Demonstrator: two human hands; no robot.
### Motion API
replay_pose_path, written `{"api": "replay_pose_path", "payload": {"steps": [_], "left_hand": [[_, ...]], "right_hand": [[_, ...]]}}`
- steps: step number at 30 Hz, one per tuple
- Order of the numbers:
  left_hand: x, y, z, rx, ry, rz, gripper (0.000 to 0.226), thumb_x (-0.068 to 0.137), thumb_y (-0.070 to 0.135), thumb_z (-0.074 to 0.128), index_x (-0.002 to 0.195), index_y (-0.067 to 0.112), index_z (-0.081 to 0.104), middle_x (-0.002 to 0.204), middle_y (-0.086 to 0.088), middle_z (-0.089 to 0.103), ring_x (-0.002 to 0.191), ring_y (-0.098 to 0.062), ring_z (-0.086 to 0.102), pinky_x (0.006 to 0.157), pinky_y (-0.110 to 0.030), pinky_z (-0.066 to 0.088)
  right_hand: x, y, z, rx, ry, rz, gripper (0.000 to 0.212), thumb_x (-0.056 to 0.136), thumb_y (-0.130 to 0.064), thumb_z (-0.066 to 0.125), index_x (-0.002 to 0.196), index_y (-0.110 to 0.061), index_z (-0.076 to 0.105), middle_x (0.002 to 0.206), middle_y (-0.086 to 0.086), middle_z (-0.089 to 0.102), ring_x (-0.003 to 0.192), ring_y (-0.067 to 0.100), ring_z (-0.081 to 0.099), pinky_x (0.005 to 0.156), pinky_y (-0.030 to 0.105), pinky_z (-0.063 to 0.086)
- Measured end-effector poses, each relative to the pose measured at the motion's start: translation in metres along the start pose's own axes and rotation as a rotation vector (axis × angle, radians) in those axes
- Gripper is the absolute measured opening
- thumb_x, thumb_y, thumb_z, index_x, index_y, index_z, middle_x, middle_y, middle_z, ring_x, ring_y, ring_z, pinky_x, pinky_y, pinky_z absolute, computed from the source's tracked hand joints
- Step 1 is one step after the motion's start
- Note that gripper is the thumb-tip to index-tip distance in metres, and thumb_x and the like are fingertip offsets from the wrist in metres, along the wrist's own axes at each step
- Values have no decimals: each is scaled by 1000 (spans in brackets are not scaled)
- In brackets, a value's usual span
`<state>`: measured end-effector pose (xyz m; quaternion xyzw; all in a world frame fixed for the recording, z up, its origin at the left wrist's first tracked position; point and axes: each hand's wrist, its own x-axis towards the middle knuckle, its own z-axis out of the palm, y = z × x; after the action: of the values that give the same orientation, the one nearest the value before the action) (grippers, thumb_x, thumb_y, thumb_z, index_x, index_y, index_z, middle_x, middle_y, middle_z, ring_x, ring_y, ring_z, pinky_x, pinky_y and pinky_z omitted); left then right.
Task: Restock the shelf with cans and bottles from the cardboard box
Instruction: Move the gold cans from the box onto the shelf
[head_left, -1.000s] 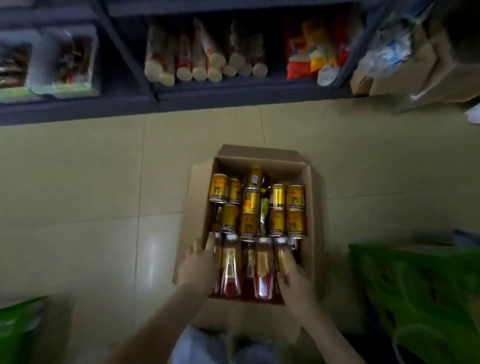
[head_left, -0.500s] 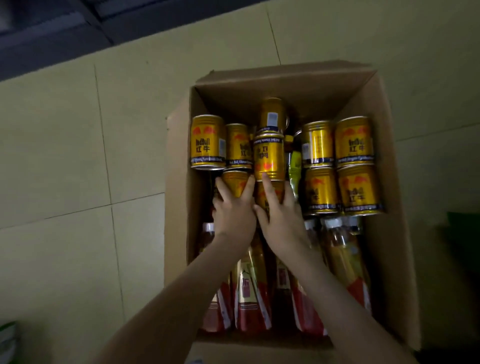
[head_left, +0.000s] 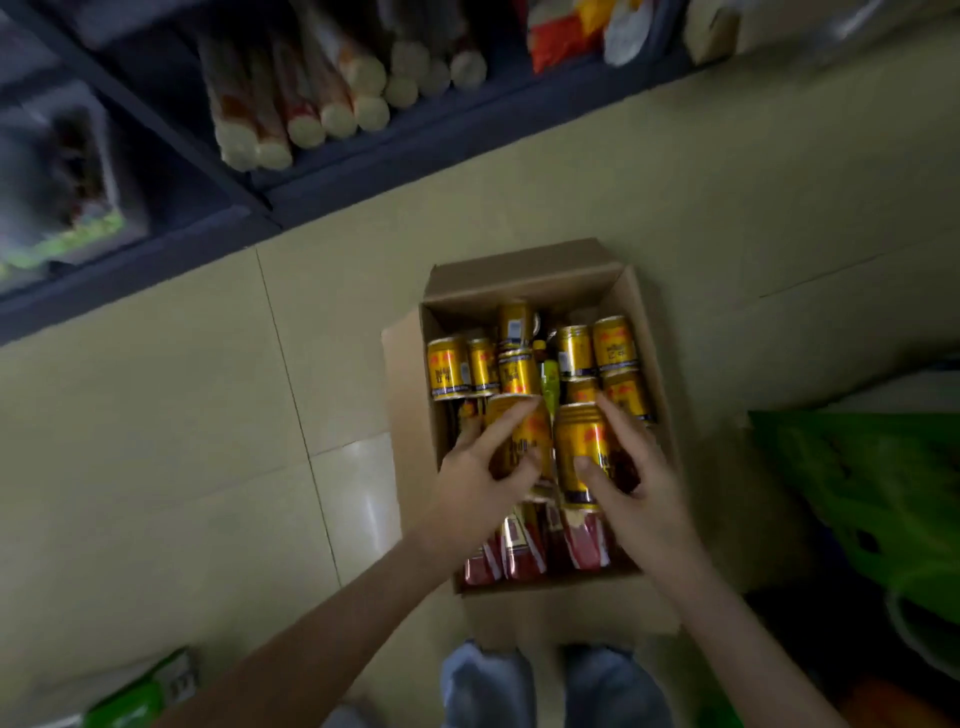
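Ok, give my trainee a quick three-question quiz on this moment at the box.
1. True or false: each hand grips one gold can.
2. Which lie nearest the person in the box? A) gold cans B) red-labelled bottles C) snack packets
3. Fill in: the box stands on the ____.

Key:
1. True: left hand holds one can, right hand holds another can.
2. B, the bottles.
3. Floor.

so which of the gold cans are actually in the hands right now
Two: the left hand grips one gold can and the right hand grips the can beside it. The other cans lie untouched, farther back in the box.
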<state>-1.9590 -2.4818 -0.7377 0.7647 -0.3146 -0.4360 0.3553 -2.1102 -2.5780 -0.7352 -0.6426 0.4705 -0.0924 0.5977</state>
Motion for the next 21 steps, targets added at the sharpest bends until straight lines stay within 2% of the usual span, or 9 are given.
{"api": "replay_pose_path", "payload": {"steps": [2,4,5,7,10,13,15,17,21], "left_hand": [[-35,61,-23,-59,-13,84,47,83,47,57,128,58,46,136,14,49,123,-1,50,102,-26,44],[-67,131,-48,-122,-73,185,48,82,47,58,128,56,48,134,19,52,124,0,49,104,-26,41],[-84,166,-59,-153,-113,242,48,83,45,59,129,53,48,135,19,52,126,-2,48,105,-29,40],[-119,235,-77,-173,-164,366,50,83,44,62,130,54,47,136,17,51,128,-5,46,108,-32,38],[-175,327,-91,-134,-206,561,52,84,44,61,129,60,43,139,11,45,127,-3,46,105,-23,37],[-230,396,-87,-186,-287,698,50,85,41,63,129,57,45,137,4,48,123,-12,52,104,-35,43],[-266,436,-74,-228,-335,788,50,84,40,64,129,55,48,137,1,50,123,-18,52,104,-44,44],[-304,468,-55,-250,-375,896,50,84,39,66,128,54,49,137,0,50,124,-20,52,104,-47,43],[-391,510,-8,-318,-499,1097,49,83,37,66,126,55,50,137,1,51,123,-14,53,98,-33,48]], "right_hand": [[-38,-68,-37,71,10,-48,63,86,-28,65,138,-52,39,139,-25,43,128,-2,43,104,38,44],[-80,-141,-76,180,68,-75,64,79,-28,66,133,-52,43,124,-32,54,115,-9,52,91,23,50],[-104,-175,-94,239,100,-106,64,77,-25,66,131,-49,44,117,-33,58,109,-12,56,83,15,50],[-156,-234,-128,340,170,-187,65,75,-18,66,133,-41,45,111,-33,63,106,-11,58,77,10,49],[-237,-306,-171,420,273,-304,65,69,-28,77,128,-45,54,123,-25,61,117,1,57,83,20,52],[-321,-356,-202,432,370,-435,81,61,-47,86,133,-46,50,138,-12,54,125,14,53,92,37,52],[-377,-376,-219,439,462,-510,82,63,-46,85,136,-42,48,135,-4,56,120,19,57,90,40,53],[-434,-387,-231,416,564,-584,77,66,-45,83,135,-40,48,128,-1,60,111,20,61,84,37,55],[-552,-379,-246,400,761,-680,74,63,-52,82,130,-45,51,122,-2,62,108,22,62,83,41,55]]}}
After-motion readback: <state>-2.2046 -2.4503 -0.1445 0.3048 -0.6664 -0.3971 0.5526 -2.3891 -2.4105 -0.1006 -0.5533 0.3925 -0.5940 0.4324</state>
